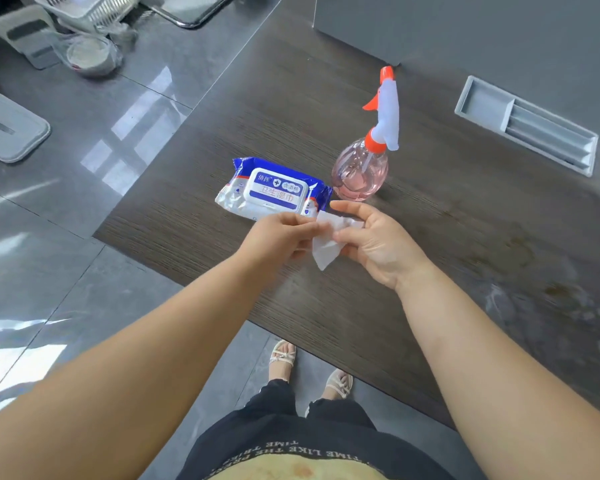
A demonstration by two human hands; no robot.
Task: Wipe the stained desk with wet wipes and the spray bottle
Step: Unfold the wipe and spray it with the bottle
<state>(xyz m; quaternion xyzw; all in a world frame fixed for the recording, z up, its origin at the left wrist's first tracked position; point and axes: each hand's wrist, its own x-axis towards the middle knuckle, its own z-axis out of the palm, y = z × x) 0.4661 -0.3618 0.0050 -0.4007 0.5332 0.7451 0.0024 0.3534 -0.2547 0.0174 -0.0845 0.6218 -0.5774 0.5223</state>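
Your left hand (278, 233) and right hand (378, 244): fingers pinch one crumpled white wet wipe (326, 245), just nearer you than the glossy blue wipes pack (274, 192). Spray bottle (361, 171): pink, bulbous, translucent, beside the pack's right end. Desk (326, 98): dark woodgrain, stained farther right.

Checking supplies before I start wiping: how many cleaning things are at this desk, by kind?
wet wipes pack: 1
spray bottle: 1
loose wipe, held between left hand and right hand: 1
Total: 3
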